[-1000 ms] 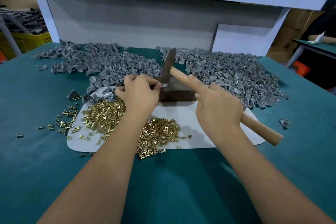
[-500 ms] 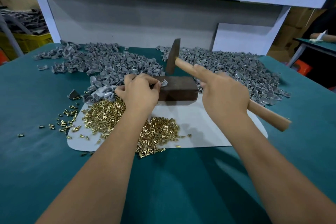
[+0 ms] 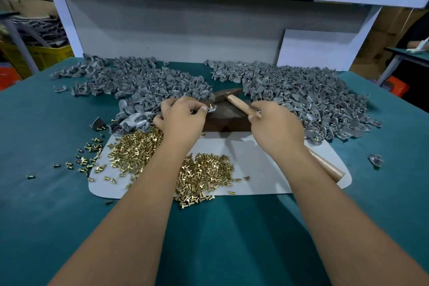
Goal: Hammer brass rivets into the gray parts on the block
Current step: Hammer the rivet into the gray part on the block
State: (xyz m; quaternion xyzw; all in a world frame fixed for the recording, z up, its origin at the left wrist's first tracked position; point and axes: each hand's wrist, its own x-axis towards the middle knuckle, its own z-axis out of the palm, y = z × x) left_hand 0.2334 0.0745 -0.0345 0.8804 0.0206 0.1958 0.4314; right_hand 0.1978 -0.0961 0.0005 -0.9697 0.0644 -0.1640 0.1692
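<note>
On the teal table (image 3: 46, 193), a few loose brass rivets (image 3: 88, 160) lie scattered at the left, just off the edge of a white mat (image 3: 267, 169). Farther back on the left spreads a pile of gray parts (image 3: 139, 81), reaching from the far edge down toward the mat. On the mat's left portion sits a dense heap of brass rivets (image 3: 137, 148), with a second heap (image 3: 204, 172) nearer the front edge, partly hidden by the left forearm. The left hand (image 3: 181, 118) hovers over the dark block's (image 3: 227, 121) left end, its thumb and fingertips pinching a small gray part (image 3: 211, 109) with a brass rivet standing in it — the part rests on the block's top. Just right of it, the hammer head (image 3: 224, 95) lies low over the far side of the block, seemingly touching it. The right hand (image 3: 276, 127) is wrapped around the wooden hammer handle (image 3: 239, 105), whose butt end (image 3: 329, 169) pokes out beyond the wrist over the mat. To the right, a second, larger pile of gray parts (image 3: 313, 100) covers the far table, and one stray gray part (image 3: 375, 160) lies alone near the right edge.
</note>
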